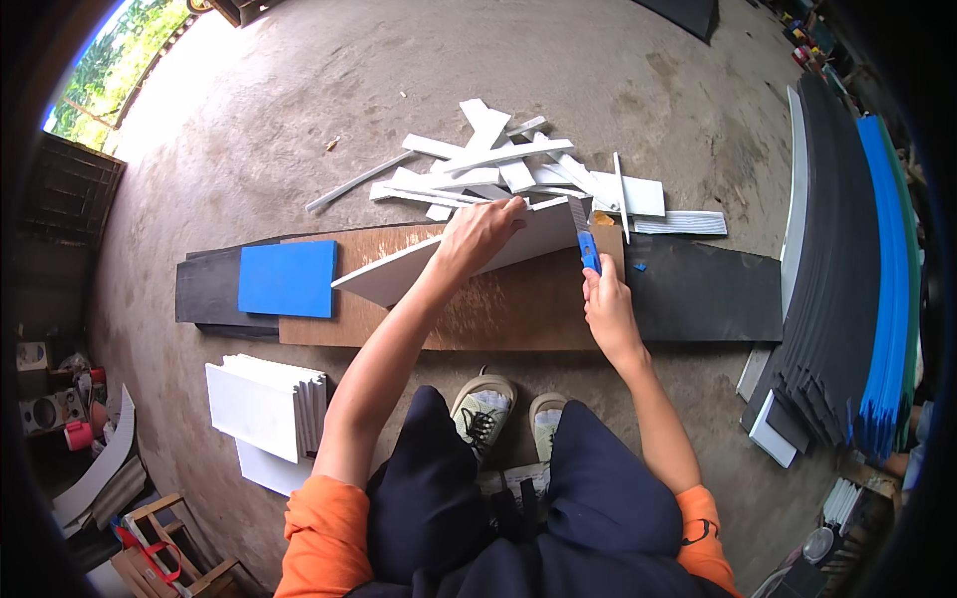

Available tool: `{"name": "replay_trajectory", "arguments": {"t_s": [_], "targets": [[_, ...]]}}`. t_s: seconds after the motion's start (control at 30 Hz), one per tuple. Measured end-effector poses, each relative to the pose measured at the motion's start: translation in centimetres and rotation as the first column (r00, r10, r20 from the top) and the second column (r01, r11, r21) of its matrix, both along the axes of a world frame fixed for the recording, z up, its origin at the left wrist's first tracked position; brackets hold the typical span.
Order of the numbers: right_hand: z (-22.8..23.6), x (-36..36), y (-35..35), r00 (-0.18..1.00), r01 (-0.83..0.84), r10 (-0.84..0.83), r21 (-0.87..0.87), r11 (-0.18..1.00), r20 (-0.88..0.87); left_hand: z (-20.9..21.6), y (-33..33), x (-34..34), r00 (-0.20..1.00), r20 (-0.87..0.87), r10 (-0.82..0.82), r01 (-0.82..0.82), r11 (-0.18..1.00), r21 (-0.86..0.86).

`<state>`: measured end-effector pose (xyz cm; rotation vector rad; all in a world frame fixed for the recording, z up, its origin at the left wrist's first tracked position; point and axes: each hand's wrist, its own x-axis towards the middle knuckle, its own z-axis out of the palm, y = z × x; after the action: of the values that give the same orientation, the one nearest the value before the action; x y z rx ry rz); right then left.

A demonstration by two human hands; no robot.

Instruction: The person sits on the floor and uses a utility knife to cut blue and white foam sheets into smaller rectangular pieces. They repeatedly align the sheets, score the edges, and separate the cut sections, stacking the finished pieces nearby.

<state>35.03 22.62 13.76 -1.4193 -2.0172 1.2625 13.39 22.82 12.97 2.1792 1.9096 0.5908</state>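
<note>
A white foam-like board [546, 235] is tilted up above a brown wooden board [469, 324], its left corner low. My left hand [477, 235] grips the white board by its upper edge, fingers curled over the far side. In my right hand [611, 307] is a blue utility knife [589, 253] with its long blade extended upward. The blade is at the right end of the white board; whether it touches the board I cannot tell.
Several white offcut strips [488, 159] lie heaped beyond the brown board. A blue sheet [287, 279] rests on its left, over black sheets [214, 287]. White panels [251, 397] are stacked at near left. Long black sheets [835, 249] and blue sheets [885, 299] stand along the right.
</note>
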Motion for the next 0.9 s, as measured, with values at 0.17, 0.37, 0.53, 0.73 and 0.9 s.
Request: {"name": "replay_trajectory", "arguments": {"t_s": [0.17, 0.37, 0.53, 0.73, 0.9], "targets": [[1.1, -2.7, -0.6, 0.993, -0.058, 0.024, 0.296, 0.953, 0.118, -0.6, -0.3, 0.2, 1.000, 0.011, -0.002, 0.001, 0.999, 0.054], [0.0, -4.5, -0.6, 0.963, -0.154, 0.078, 0.288, 0.945, 0.260, -0.9, -0.5, 0.7, 0.998, -0.059, -0.006, 0.012, 0.995, 0.102], [0.1, -5.0, -0.6, 0.933, -0.167, 0.056, 0.288, 0.943, 0.357, -0.8, -0.5, 0.6, 0.999, -0.043, 0.002, 0.003, 0.992, 0.123], [0.8, -5.6, -0.2, 0.888, -0.145, 0.048, 0.179, 0.973, 0.458, -1.1, -0.7, 1.1, 1.000, 0.000, -0.009, 0.009, 1.000, 0.011], [1.1, -5.8, 0.0, 0.874, -0.133, 0.067, 0.104, 0.986, 0.481, -1.4, -1.1, 1.2, 0.998, 0.000, -0.057, 0.057, 0.998, 0.026]]}}
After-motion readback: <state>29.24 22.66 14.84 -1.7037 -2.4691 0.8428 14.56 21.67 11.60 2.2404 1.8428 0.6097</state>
